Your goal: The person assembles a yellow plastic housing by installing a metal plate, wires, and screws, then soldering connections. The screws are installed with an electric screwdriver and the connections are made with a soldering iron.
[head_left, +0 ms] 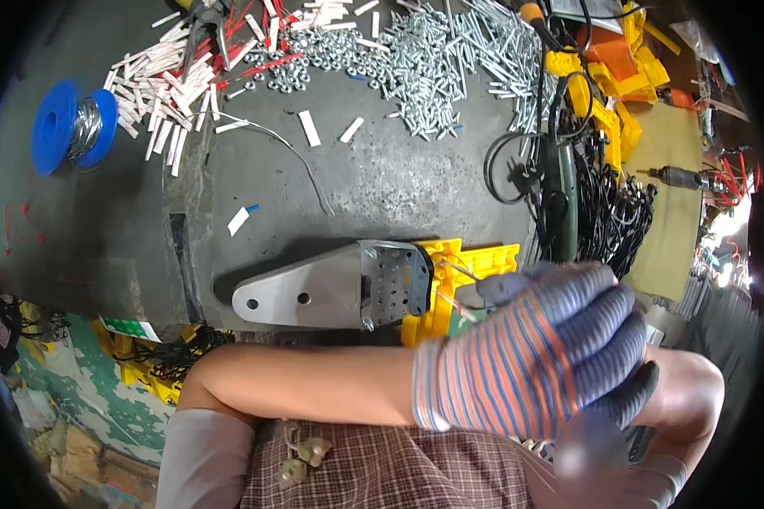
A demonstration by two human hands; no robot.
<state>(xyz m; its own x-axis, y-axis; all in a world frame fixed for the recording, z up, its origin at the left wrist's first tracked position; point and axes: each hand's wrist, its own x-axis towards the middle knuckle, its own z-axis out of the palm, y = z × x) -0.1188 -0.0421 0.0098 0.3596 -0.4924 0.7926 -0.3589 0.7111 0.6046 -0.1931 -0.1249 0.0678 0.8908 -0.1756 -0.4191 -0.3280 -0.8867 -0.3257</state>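
My left hand (526,356), in a striped glove with grey-coated fingers, reaches across from the left, its fingers curled. Whatever they close on is hidden beneath. My right forearm (683,382) comes in from the right and passes behind the left hand, which covers my right hand. A grey gloved fingertip (502,290) shows above the striped glove; whose it is I cannot tell. Just beyond lies a yellow plastic part (475,257) with thin wires by it. Against it rests a tapered grey metal fixture (301,293) with two holes and a studded block (395,280).
Loose screws (424,68), nuts (301,55) and white strips (170,93) lie along the far side. At left stands a blue wire spool (55,127). Black cables (607,195), a dark green handled tool (560,195) and yellow parts (611,93) crowd the right.
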